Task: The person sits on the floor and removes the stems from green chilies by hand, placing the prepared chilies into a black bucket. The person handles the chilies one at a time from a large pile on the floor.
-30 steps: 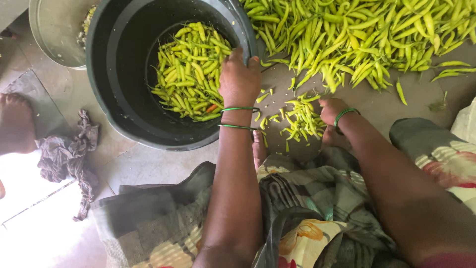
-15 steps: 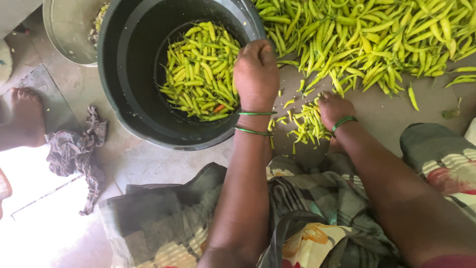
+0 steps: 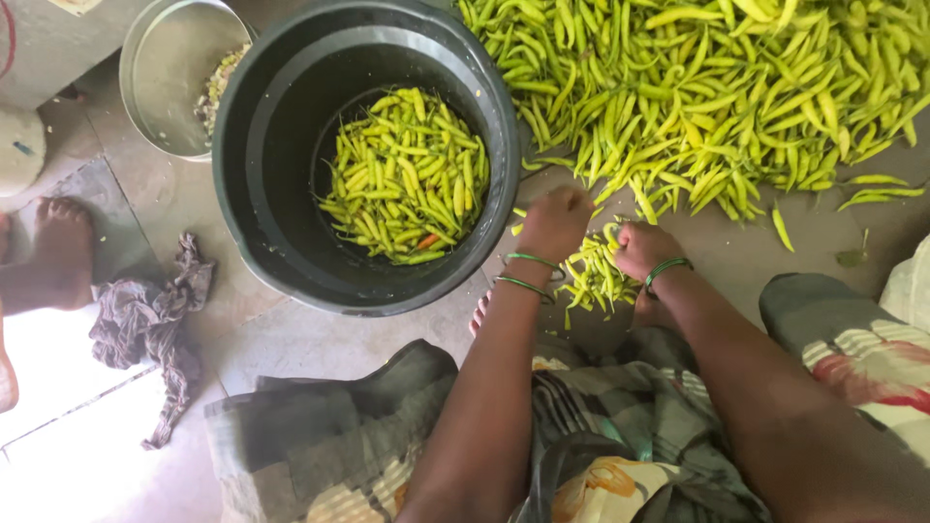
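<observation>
My left hand point(image 3: 554, 225) rests knuckles up on the floor just right of the black bucket point(image 3: 276, 247), fingers curled at the top of a small heap of green chillies point(image 3: 591, 279). What is under those fingers is hidden. My right hand point(image 3: 641, 248) sits on the other side of that heap, closed around a green chilli whose tip shows by the thumb. Both wrists carry green bangles. The bucket holds a layer of green chillies point(image 3: 407, 174) with one reddish one among them.
A large pile of green chillies point(image 3: 717, 97) covers the floor at the top right. A steel bowl point(image 3: 160, 73) with scraps stands at the top left. A crumpled cloth point(image 3: 150, 324) and another person's foot point(image 3: 53, 257) lie at the left. My patterned clothing point(image 3: 601, 436) fills the bottom.
My left hand has come back from over the bucket's rim down to the small heap on the floor. My right hand has stayed at the heap.
</observation>
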